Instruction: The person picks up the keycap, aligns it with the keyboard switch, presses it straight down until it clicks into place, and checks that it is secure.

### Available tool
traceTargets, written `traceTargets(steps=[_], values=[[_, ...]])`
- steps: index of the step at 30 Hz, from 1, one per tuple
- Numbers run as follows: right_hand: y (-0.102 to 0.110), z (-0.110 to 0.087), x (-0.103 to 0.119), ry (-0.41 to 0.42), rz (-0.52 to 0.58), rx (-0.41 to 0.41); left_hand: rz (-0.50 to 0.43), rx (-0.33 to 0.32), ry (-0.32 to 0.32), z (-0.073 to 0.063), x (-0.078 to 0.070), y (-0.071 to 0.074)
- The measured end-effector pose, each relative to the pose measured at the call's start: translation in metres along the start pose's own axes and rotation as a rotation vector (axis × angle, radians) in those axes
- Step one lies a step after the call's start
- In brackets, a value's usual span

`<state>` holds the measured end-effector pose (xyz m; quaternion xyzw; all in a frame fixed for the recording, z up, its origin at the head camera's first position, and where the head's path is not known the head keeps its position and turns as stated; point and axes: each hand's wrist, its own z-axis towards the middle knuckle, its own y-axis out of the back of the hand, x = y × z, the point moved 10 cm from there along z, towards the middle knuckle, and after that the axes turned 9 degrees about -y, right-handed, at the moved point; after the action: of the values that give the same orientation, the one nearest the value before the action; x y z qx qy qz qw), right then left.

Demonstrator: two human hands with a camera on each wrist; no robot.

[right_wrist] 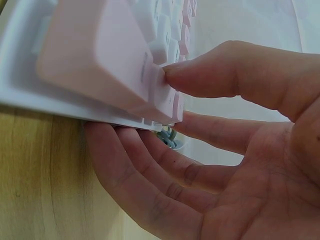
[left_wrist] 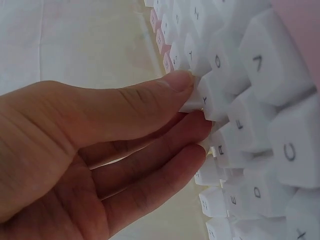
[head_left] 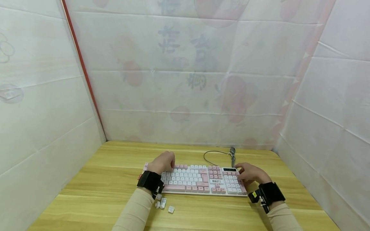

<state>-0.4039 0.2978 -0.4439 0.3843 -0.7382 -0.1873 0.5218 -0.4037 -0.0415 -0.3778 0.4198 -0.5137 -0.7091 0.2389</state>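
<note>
Left hand [head_left: 162, 162]: while its grip pinched a white key [left_wrist: 191, 104], a cord [head_left: 232, 154] lay near the worktop [head_left: 95, 192]'s back edge.
Right hand [head_left: 251, 173]: grip pinched the keyboard [head_left: 196, 179]'s right edge.

Keyboard [head_left: 199, 179] is laid across the bench [head_left: 95, 192]: white case, white and pink keys [head_left: 185, 179], dark panel [head_left: 229, 169] top right, cable [head_left: 233, 155] bundled behind; right edge gripped. White number-row keycap [left_wrist: 190, 104] beside T is pinched, seating unclear. Loose white keycaps [head_left: 163, 203] are scattered in front, left side.
</note>
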Motion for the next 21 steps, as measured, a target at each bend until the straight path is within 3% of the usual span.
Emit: traceTargets(steps=[12, 21], values=[[-0.0003, 0.0, 0.0009, -0.003, -0.007, -0.005, -0.006, -0.001, 0.015, -0.0024, -0.0008, 0.002], [0.0001, -0.0005, 0.0005, 0.001, -0.007, -0.01, 0.033, 0.017, 0.072, 0.0013, 0.0014, 0.0013]])
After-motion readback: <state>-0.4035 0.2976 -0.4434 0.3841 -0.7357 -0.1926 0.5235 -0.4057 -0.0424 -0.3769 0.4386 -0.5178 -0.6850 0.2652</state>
